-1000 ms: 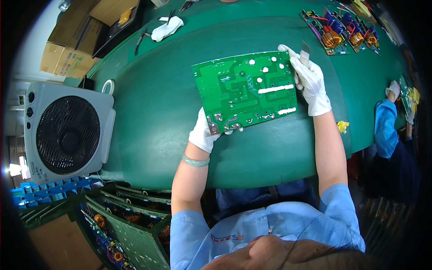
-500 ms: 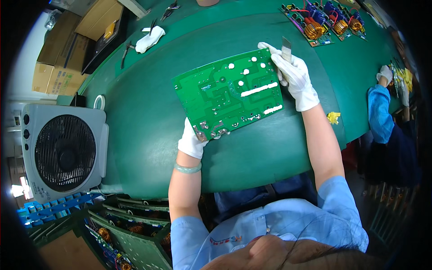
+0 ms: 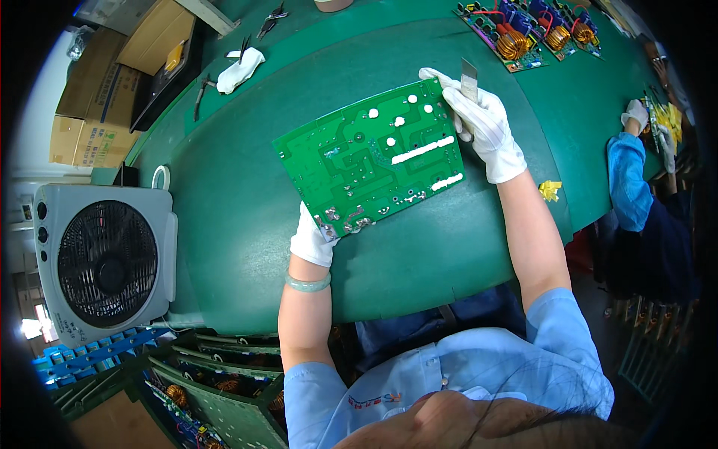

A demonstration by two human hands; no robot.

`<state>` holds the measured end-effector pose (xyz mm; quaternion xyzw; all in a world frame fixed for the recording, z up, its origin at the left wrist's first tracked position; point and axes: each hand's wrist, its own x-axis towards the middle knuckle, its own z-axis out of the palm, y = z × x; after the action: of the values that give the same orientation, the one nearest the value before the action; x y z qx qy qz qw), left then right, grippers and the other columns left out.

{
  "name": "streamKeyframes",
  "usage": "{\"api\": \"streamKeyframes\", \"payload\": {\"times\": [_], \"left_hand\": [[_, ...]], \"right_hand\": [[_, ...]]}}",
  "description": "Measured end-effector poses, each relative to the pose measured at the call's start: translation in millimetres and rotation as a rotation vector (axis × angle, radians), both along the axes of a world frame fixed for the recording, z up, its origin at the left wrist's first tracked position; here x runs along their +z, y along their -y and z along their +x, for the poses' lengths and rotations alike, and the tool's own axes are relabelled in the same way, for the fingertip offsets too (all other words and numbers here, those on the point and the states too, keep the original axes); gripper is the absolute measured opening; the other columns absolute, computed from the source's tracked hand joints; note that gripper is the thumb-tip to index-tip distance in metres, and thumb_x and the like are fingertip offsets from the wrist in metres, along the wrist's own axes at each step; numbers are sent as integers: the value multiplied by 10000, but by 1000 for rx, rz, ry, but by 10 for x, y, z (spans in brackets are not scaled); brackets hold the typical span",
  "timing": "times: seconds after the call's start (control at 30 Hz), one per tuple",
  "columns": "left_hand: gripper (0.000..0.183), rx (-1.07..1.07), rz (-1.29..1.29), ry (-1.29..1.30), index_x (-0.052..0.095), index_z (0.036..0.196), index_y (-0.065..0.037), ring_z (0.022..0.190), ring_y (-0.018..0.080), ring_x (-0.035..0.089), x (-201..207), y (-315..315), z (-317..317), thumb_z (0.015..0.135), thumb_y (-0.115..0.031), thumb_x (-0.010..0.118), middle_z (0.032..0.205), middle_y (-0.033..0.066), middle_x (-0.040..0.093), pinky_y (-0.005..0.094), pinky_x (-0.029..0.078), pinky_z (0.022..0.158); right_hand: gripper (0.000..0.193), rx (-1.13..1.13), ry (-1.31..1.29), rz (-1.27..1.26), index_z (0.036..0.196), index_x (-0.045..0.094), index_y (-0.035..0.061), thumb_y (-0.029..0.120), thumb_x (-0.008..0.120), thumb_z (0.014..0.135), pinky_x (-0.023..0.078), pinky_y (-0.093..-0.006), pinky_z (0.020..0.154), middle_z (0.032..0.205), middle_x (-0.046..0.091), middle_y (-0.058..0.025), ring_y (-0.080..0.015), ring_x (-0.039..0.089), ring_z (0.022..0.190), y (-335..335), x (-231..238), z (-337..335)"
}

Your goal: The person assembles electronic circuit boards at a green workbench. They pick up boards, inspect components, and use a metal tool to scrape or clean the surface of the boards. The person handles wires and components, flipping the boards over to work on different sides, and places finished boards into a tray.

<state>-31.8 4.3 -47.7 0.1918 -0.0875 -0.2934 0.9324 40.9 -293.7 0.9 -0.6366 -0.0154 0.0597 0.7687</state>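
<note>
Spanning the middle of the frame, a green circuit board (image 3: 366, 153) was held slantwise above the green tabletop (image 3: 232, 247), its soldered side, dotted with white blobs and two white strips, facing the camera. Both hands wore white gloves: the left hand (image 3: 312, 241) grasped the lower-left corner, its fingers mostly hidden beneath, while the right hand (image 3: 486, 135) pinched the upper-right corner and also kept a flat metal blade (image 3: 469, 79) between its fingers, pointing up. A yellow scrap (image 3: 550, 190) lay right of the right forearm. Boards with copper coils (image 3: 514, 45) sat at the upper right, a crumpled white glove (image 3: 241, 71) at the upper left, and a grey fan (image 3: 108, 258) stood at the left edge.
</note>
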Motion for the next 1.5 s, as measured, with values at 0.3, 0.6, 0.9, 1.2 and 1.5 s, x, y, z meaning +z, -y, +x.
{"api": "streamKeyframes", "payload": {"times": [0.3,0.6,0.9,1.2,1.5], "left_hand": [[495,69,148,-94,486,1440,-48,1177,329,632,-47,-69,-25,1080,-363,359,1379,165,581,496,585,915],[472,275,537,-304,511,1413,-53,1155,306,644,203,140,-38,1081,-353,362,1337,155,611,478,587,904],[462,265,582,-232,497,1427,-64,1162,300,642,252,165,-59,1085,-338,352,1341,153,612,484,576,936],[435,252,578,-323,535,1390,-80,1111,266,662,251,164,-48,1080,-338,371,1288,126,643,441,592,872],[437,260,558,-301,519,1400,-40,1108,285,669,215,157,-58,1070,-304,407,1292,155,636,442,610,854]], "right_hand": [[462,16,32,-44,1303,678,50,355,683,955,267,-189,471,676,495,72,-5,384,539,-11,17,6],[452,24,37,-62,1336,660,59,322,662,967,278,-183,479,699,492,82,5,397,572,-8,27,-13],[414,-6,19,-18,1245,687,-1,304,673,965,300,-196,450,687,557,38,-17,432,545,14,-45,27],[405,-14,40,-33,1234,697,15,314,680,962,295,-200,449,646,531,34,-29,409,504,11,-68,44],[433,-12,29,-39,1281,682,35,329,676,964,290,-199,454,635,505,45,-28,393,501,1,-42,36]]}}
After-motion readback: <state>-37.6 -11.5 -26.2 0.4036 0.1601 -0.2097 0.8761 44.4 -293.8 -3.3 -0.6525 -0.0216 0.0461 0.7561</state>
